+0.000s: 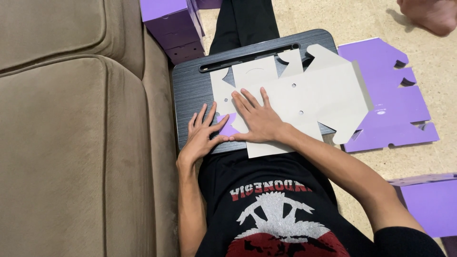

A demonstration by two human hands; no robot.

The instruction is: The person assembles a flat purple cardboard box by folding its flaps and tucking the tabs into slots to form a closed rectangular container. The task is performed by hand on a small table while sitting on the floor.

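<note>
flat die-cut cardboard box blank, grey side up (304,90), lies across the dark wood-grain lap tray (190,90) on the person's legs. right hand (259,119) is spread flat, palm pressing the blank down near its left edge. left hand (202,133) sits just beside it, fingers open, thumb and fingertips touching a small purple flap (227,127) turned up to show its coloured face. looks like the first flap fold is in hand; next move prob needs a firm crease along the score w/ the right hand pinning the sheet. around: tan sofa (71,133) close on the left, folded purple box (173,26) past the tray, another purple blank (395,104) on the floor, partly under the grey one. someone else's bare foot (431,14) top right.
</note>
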